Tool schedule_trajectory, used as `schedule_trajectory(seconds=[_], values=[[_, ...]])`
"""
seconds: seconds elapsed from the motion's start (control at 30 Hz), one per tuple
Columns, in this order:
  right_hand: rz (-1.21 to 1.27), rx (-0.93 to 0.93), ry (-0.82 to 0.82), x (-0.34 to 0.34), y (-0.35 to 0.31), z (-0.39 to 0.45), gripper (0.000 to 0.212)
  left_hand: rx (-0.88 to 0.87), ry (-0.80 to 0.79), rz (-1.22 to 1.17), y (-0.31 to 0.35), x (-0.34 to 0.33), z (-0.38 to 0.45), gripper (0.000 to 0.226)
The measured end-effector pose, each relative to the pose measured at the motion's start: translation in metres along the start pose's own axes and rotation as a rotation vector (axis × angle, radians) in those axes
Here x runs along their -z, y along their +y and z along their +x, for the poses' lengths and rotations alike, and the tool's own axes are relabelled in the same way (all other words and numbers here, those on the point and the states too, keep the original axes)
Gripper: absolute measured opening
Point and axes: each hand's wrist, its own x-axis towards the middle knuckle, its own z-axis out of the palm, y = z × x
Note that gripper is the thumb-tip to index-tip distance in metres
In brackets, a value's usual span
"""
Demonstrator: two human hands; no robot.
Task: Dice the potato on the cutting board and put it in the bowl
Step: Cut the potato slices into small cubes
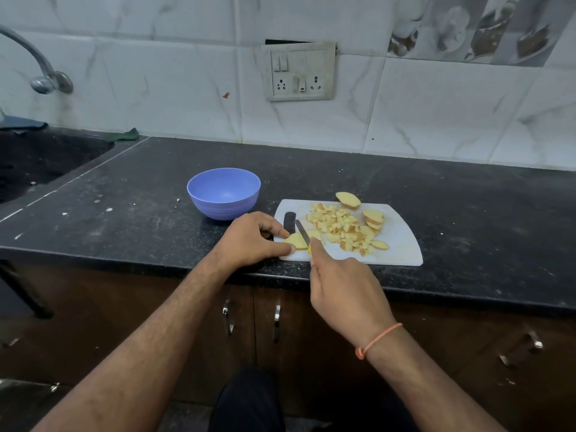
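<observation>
Nearest the camera, the right hand [346,282] is wrapping its fingers [318,249] round the yellow handle of a small steel-bladed knife [302,232], with the blade laid across a pale yellow potato slice [297,241]. Beside it the left hand [252,241] is pinching that slice between thumb and curled fingertips at the near left corner of the white plastic cutting board [402,244], which is lying on the dark speckled stone surface [124,213].

Further along the board a heap of small diced potato cubes [339,226] is sitting, with several uncut skin-edged potato slices [372,217] just beyond and beside it. The empty round blue plastic bowl [223,194] is standing just left of the board.

The slice looks firm and stiff but wet with starch, so it is likely slippery; holding it by its edges, fingertips tucked back from the blade, seems safest. The cubes are light and loose and would probably scatter, so scooping or sliding them off the board looks better than pinching.
</observation>
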Motion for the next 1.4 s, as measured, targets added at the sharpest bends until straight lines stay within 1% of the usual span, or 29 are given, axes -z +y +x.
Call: schedule_trajectory(seconds=[0.13, 0.3, 0.5, 0.63, 0.77, 0.97, 1.23, 1.4], values=[[-0.051, -0.028, -0.059, -0.009, -0.006, 0.003, 0.060, 0.007, -0.002, 0.011, 0.001, 0.000, 0.001, 0.025], [-0.073, -0.009, -0.097, -0.003, -0.001, -0.021, 0.061, 0.010, -0.003, 0.026, 0.000, 0.000, 0.002, 0.024], [-0.004, -0.016, -0.103, 0.010, 0.005, -0.058, 0.059, 0.004, -0.003, 0.023, -0.001, 0.000, 0.002, 0.023], [0.005, -0.013, -0.035, 0.011, 0.004, -0.048, 0.058, 0.013, -0.009, -0.011, 0.000, 0.002, 0.000, 0.025], [0.009, -0.019, -0.010, 0.007, -0.002, -0.020, 0.056, 0.011, -0.011, -0.029, 0.002, 0.003, -0.002, 0.023], [-0.023, -0.023, -0.052, -0.010, -0.010, 0.005, 0.058, 0.000, -0.009, -0.020, -0.001, 0.003, 0.000, 0.022], [-0.042, 0.000, -0.125, -0.004, -0.004, -0.033, 0.061, 0.008, -0.024, -0.010, 0.000, 0.004, 0.002, 0.022], [-0.007, -0.013, -0.115, 0.005, 0.000, -0.052, 0.059, 0.004, -0.019, -0.007, -0.002, 0.003, 0.001, 0.024]])
